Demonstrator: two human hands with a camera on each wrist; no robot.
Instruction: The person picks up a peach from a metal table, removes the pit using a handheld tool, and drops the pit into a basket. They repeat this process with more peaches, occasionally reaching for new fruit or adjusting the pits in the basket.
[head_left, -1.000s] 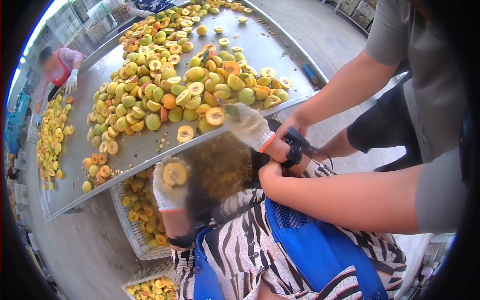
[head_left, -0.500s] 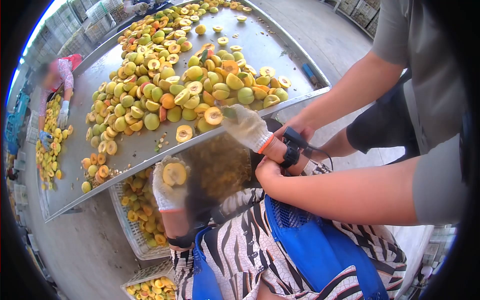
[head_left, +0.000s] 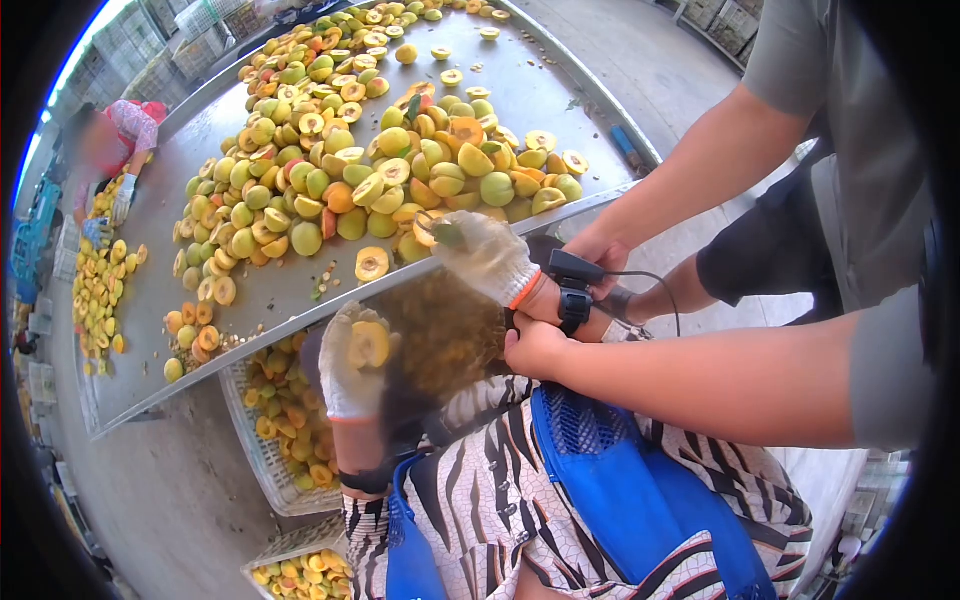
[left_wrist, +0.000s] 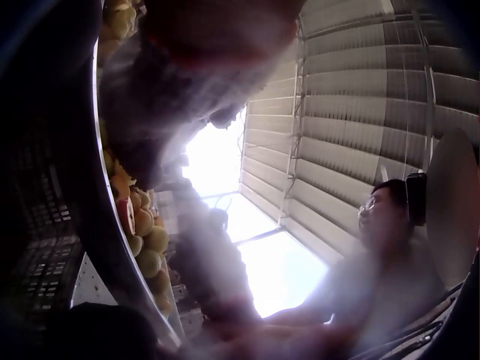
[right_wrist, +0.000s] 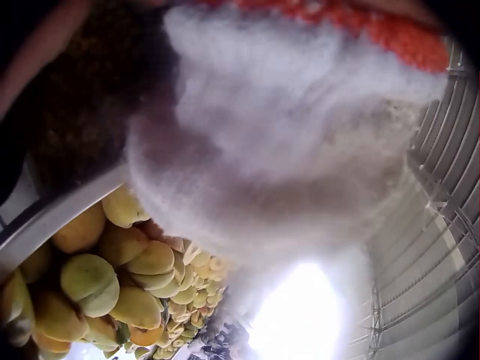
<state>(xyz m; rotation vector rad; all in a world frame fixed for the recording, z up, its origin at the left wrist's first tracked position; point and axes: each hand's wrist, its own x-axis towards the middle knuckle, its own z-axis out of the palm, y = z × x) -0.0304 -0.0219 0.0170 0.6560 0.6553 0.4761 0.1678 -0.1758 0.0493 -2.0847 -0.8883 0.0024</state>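
In the head view my gloved left hand holds a cut yellow fruit half, like a peach or plum, its cut face up, in front of the table edge. My gloved right hand is over the near edge of the metal table. From its fingers pokes a thin dark curved tool, with a green patch beside it; I cannot tell its kind. Those fingers overlap another fruit half on the table. A person in grey has both hands at the black camera strap on my right wrist.
A large heap of halved fruit covers much of the table. Below its edge stand a white crate of fruit and a second crate. A worker in a red apron reaches into fruit at the far left.
My right hand has shifted slightly left and down with the curved tool. My left hand, still holding the fruit half, has tilted a little. The far worker has leaned in over the fruit.
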